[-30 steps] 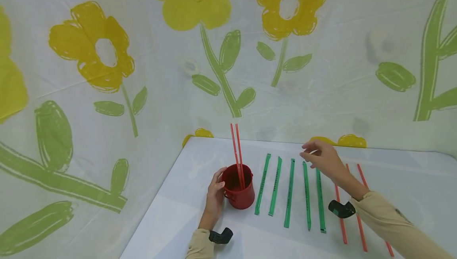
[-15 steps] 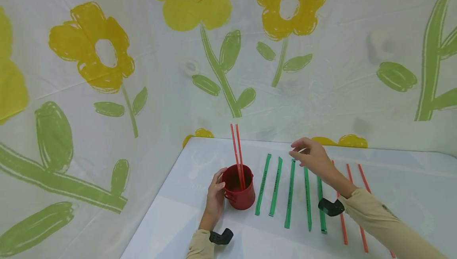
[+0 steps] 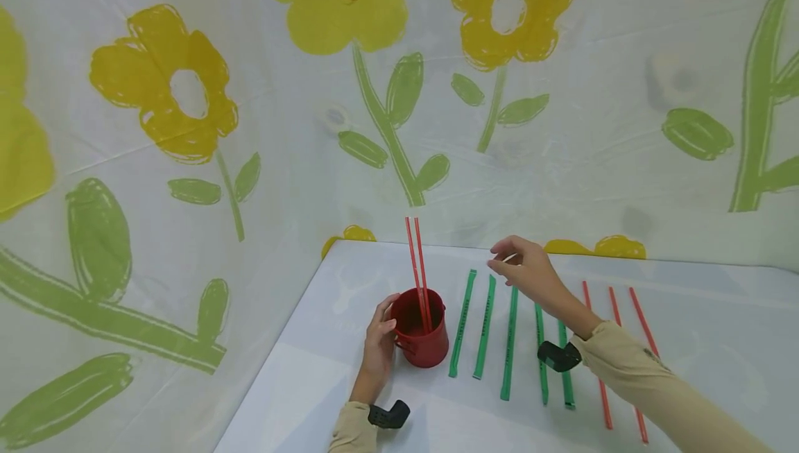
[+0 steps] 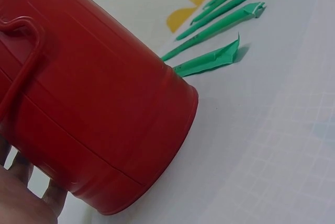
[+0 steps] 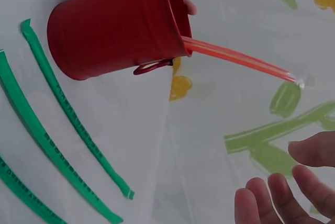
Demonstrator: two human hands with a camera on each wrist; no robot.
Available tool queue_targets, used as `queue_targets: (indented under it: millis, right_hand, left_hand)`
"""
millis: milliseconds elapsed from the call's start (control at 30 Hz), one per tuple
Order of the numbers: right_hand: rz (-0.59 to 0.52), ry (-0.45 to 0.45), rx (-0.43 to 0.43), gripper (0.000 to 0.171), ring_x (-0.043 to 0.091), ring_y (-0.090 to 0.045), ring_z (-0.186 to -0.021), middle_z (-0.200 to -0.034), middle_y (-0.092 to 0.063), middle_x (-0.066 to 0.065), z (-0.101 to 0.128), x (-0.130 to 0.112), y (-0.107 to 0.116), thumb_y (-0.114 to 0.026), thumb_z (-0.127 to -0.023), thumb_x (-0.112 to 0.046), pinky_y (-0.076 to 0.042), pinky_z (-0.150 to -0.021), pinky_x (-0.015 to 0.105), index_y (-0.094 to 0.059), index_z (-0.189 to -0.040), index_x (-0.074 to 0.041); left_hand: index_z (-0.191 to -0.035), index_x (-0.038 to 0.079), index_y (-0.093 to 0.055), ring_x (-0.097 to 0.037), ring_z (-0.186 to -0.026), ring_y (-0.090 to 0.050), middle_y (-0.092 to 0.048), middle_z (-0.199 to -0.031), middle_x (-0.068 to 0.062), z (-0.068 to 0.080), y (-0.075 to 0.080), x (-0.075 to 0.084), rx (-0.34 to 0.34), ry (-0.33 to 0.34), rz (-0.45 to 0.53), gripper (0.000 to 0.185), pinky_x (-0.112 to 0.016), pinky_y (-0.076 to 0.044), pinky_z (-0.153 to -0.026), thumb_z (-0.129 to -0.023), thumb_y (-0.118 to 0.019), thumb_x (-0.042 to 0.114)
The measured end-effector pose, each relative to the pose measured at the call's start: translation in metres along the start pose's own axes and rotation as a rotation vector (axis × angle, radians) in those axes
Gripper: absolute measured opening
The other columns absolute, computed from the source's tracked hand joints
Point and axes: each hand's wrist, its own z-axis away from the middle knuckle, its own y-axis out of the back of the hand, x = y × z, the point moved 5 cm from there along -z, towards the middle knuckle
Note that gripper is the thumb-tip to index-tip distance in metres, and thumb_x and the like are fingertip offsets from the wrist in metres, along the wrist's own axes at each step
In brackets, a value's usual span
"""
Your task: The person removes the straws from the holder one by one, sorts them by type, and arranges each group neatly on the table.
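Note:
A red metal cup [image 3: 419, 336] stands on the white table [image 3: 686, 328] with two red straws [image 3: 416, 266] upright in it. My left hand [image 3: 381, 334] grips the cup's left side; its fingers [image 4: 23, 203] show behind the cup [image 4: 94, 103] in the left wrist view. My right hand [image 3: 517, 264] hovers above the far ends of the green wrapped straws [image 3: 484, 328], right of the cup, with fingers relaxed and nothing in them. The right wrist view shows its bare fingertips [image 5: 282, 198], the cup [image 5: 115, 25] and the straws [image 5: 235, 56] sticking out.
Several green wrapped straws [image 3: 510, 342] lie side by side right of the cup. Three red straws [image 3: 614, 311] lie further right. A flower-printed cloth [image 3: 374, 92] hangs behind and to the left of the table.
My right hand has moved left, from above the rightmost green straws to above those nearer the cup. The left hand and the cup have stayed put.

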Motion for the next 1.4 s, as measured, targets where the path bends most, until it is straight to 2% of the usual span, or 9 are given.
queue_targets:
  millis: [133,500,767,1000,1233,1400]
  right_hand:
    - [0.008,0.0,0.007,0.026,0.025,-0.058,-0.085,-0.101,-0.061,0.012,-0.003,-0.005,-0.005,-0.064,-0.089,-0.02,-0.054,-0.069,0.037,-0.058,-0.11,-0.005]
    - [-0.039,0.014,-0.009,0.026,0.025,-0.059,-0.086,-0.102,-0.061,0.011,-0.008,-0.013,-0.017,-0.063,-0.09,-0.018,-0.054,-0.07,0.032,-0.057,-0.111,-0.005]
    - [-0.106,0.051,0.005,0.022,0.025,-0.061,-0.082,-0.097,-0.062,0.012,-0.013,-0.021,-0.027,-0.064,-0.088,-0.016,-0.054,-0.07,0.042,-0.06,-0.106,-0.004]
    - [-0.137,0.063,-0.003,0.022,0.03,-0.061,-0.085,-0.098,-0.062,0.012,-0.019,-0.032,-0.041,-0.065,-0.088,-0.013,-0.053,-0.068,0.036,-0.06,-0.106,-0.003]
    - [-0.156,0.106,0.014,0.022,0.023,-0.062,-0.08,-0.097,-0.063,0.012,-0.027,-0.043,-0.051,-0.066,-0.087,-0.013,-0.053,-0.067,0.033,-0.061,-0.106,-0.003]
    - [-0.174,0.109,0.025,0.022,0.023,-0.062,-0.081,-0.097,-0.062,0.011,-0.03,-0.047,-0.062,-0.066,-0.087,-0.014,-0.053,-0.069,0.033,-0.06,-0.107,-0.004]
  left_hand:
    - [-0.139,0.012,-0.039,-0.029,-0.122,-0.042,-0.045,-0.136,-0.013,0.001,-0.001,0.0,-0.002,-0.008,0.018,0.053,-0.046,-0.031,-0.099,-0.087,-0.036,0.018]
    - [-0.141,0.009,-0.037,-0.028,-0.124,-0.041,-0.046,-0.135,-0.01,0.002,-0.004,-0.004,-0.003,0.019,0.016,0.054,-0.046,-0.03,-0.1,-0.087,-0.036,0.019]
    - [-0.14,0.008,-0.038,-0.027,-0.124,-0.04,-0.048,-0.134,-0.01,0.003,-0.003,-0.003,-0.014,0.002,0.016,0.053,-0.046,-0.029,-0.1,-0.087,-0.036,0.018]
    - [-0.14,0.008,-0.037,-0.028,-0.125,-0.039,-0.046,-0.135,-0.012,0.003,0.0,0.001,-0.004,-0.001,0.004,0.054,-0.046,-0.028,-0.101,-0.087,-0.036,0.019]
    - [-0.142,0.002,-0.032,-0.029,-0.124,-0.04,-0.045,-0.135,-0.014,0.0,-0.001,0.002,-0.013,-0.007,0.009,0.058,-0.046,-0.03,-0.1,-0.087,-0.035,0.018]
    - [-0.141,0.006,-0.035,-0.027,-0.123,-0.042,-0.048,-0.133,-0.01,0.002,0.0,0.001,0.0,-0.003,0.013,0.055,-0.046,-0.03,-0.1,-0.088,-0.036,0.019]
